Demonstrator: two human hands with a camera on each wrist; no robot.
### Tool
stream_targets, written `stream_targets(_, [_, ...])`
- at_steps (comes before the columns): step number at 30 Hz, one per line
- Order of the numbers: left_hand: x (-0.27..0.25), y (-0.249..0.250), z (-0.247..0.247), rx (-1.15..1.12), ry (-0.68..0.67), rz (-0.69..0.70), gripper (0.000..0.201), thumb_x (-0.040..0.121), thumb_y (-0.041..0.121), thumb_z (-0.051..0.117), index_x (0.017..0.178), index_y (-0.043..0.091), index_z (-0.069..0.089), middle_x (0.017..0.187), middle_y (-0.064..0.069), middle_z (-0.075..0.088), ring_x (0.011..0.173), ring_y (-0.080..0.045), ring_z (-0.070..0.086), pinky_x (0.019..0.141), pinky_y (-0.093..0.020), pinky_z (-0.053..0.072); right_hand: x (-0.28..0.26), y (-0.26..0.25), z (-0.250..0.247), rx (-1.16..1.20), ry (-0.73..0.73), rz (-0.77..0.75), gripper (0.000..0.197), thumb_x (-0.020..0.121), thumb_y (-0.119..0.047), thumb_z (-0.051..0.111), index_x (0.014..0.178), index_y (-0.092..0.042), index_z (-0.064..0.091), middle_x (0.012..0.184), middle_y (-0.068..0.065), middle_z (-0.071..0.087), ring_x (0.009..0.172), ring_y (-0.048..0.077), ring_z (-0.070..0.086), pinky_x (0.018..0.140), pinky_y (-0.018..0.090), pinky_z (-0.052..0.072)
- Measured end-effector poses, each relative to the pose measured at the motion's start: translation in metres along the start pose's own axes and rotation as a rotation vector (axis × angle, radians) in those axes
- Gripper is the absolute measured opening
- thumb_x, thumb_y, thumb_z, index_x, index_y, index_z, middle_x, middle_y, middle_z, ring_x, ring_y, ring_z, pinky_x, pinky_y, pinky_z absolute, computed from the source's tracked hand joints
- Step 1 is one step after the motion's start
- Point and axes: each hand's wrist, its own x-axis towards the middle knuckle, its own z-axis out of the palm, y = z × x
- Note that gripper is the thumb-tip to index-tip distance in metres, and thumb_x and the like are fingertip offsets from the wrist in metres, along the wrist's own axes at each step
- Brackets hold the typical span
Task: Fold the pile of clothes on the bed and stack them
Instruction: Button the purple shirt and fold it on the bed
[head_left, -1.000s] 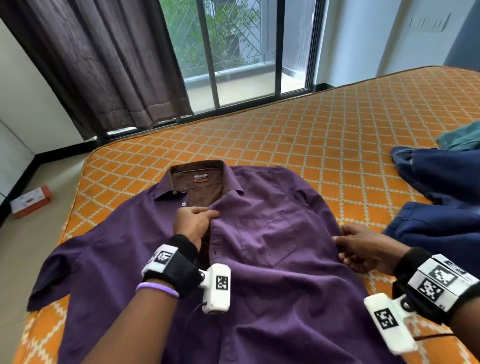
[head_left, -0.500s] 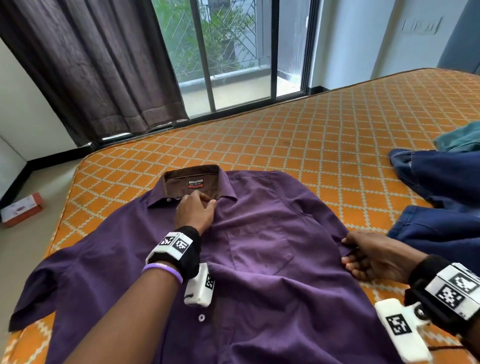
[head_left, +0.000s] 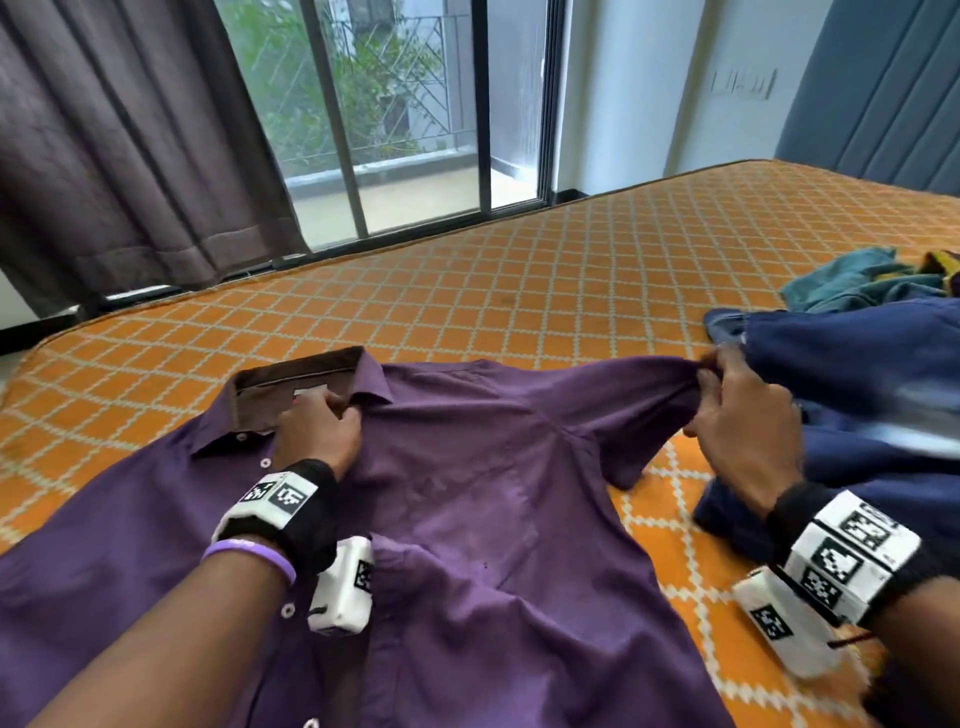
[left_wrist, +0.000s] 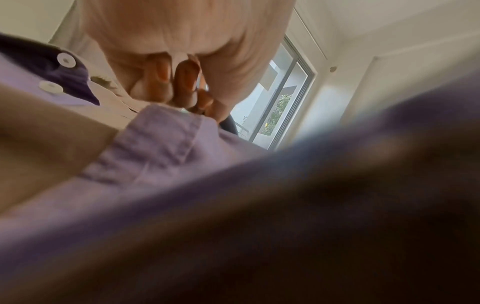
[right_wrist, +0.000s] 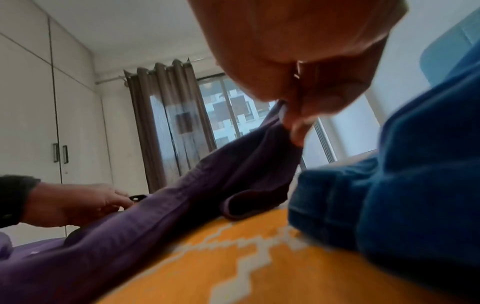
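Note:
A purple button-up shirt (head_left: 467, 493) with a brown-lined collar lies front-up on the orange patterned bed (head_left: 519, 312). My left hand (head_left: 319, 428) rests at the collar, its fingers curled on the front placket just under the collar (left_wrist: 161, 131). My right hand (head_left: 727, 410) pinches the end of the shirt's right sleeve (right_wrist: 259, 156) and holds it stretched out, lifted off the bed. The sleeve cuff (right_wrist: 249, 201) droops below the pinch.
Dark blue jeans (head_left: 857, 395) lie heaped just right of my right hand, with a teal garment (head_left: 852, 280) behind them. Beyond the bed's far edge are a glass sliding door (head_left: 395, 114) and a brown curtain (head_left: 119, 145). White wardrobe doors (right_wrist: 39, 123) stand further off.
My right hand took hold of the sleeve end and pulled it out to the right and up, straightening the sleeve. My left hand slid up the placket to the collar.

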Motion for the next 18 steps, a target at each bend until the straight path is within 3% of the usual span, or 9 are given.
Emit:
stream_targets(3, [-0.003, 0.006, -0.007, -0.116, 0.123, -0.106, 0.018, 0.090, 0.022, 0.063, 0.106, 0.019, 0.070, 0.115, -0.015, 0.071, 0.112, -0.038, 0.062, 0.095, -0.040, 0.047, 0.001, 0.014, 0.008, -0.132, -0.181, 0.082, 0.016, 0.090, -0.018, 0.056, 0.104, -0.014, 0.063, 0.092, 0.024, 0.070, 0.092, 0.044, 0.065, 0.075, 0.043, 0.048])
stream_targets(6, [-0.016, 0.006, -0.020, -0.062, 0.185, -0.169, 0.025, 0.088, 0.012, 0.058, 0.111, 0.019, 0.064, 0.123, -0.017, 0.062, 0.114, -0.041, 0.059, 0.097, -0.043, 0.046, -0.003, 0.021, 0.004, -0.181, -0.289, 0.117, 0.021, 0.079, -0.011, 0.062, 0.099, -0.015, 0.066, 0.103, 0.021, 0.067, 0.098, 0.042, 0.062, 0.078, 0.042, 0.048])
stream_targets(9, [-0.030, -0.014, -0.039, -0.064, 0.158, -0.097, 0.031, 0.083, 0.009, 0.059, 0.113, 0.016, 0.061, 0.124, -0.019, 0.057, 0.114, -0.041, 0.057, 0.098, -0.045, 0.046, -0.016, 0.011, -0.001, -0.151, -0.299, -0.040, 0.035, 0.079, -0.004, 0.063, 0.112, -0.013, 0.059, 0.111, 0.015, 0.054, 0.098, 0.040, 0.058, 0.078, 0.042, 0.046])
stream_targets(12, [-0.062, -0.050, -0.067, -0.060, 0.037, -0.083, 0.019, 0.080, 0.016, 0.070, 0.099, 0.019, 0.068, 0.112, -0.015, 0.066, 0.106, -0.034, 0.061, 0.090, -0.039, 0.049, -0.039, -0.009, -0.006, -0.032, -0.309, -0.279, 0.027, 0.081, -0.015, 0.071, 0.106, -0.021, 0.061, 0.104, 0.002, 0.055, 0.089, 0.027, 0.062, 0.076, 0.040, 0.050])
stream_targets(13, [-0.079, -0.064, -0.078, -0.069, -0.006, -0.118, 0.017, 0.080, 0.018, 0.075, 0.096, 0.020, 0.070, 0.107, -0.013, 0.068, 0.102, -0.030, 0.063, 0.084, -0.037, 0.049, -0.047, -0.017, -0.011, 0.010, -0.383, -0.344, 0.020, 0.083, -0.023, 0.074, 0.099, -0.025, 0.063, 0.099, -0.005, 0.059, 0.088, 0.020, 0.063, 0.076, 0.039, 0.051])
stream_targets(15, [-0.119, -0.088, -0.101, -0.150, -0.078, -0.209, 0.017, 0.080, 0.016, 0.080, 0.095, 0.016, 0.073, 0.097, -0.008, 0.071, 0.092, -0.024, 0.064, 0.076, -0.032, 0.047, -0.064, -0.027, -0.020, 0.051, -0.670, -0.370, 0.015, 0.085, -0.036, 0.076, 0.091, -0.027, 0.066, 0.088, -0.011, 0.066, 0.080, 0.006, 0.064, 0.075, 0.034, 0.055])
stream_targets(18, [-0.178, -0.124, -0.139, -0.372, -0.087, -0.386, 0.013, 0.084, 0.002, 0.075, 0.094, 0.008, 0.070, 0.084, -0.007, 0.068, 0.075, -0.015, 0.058, 0.055, -0.010, 0.043, -0.089, -0.022, -0.043, 0.020, -1.016, -0.128, 0.033, 0.080, -0.047, 0.080, 0.090, -0.018, 0.067, 0.084, 0.000, 0.069, 0.061, 0.006, 0.061, 0.056, 0.024, 0.053])
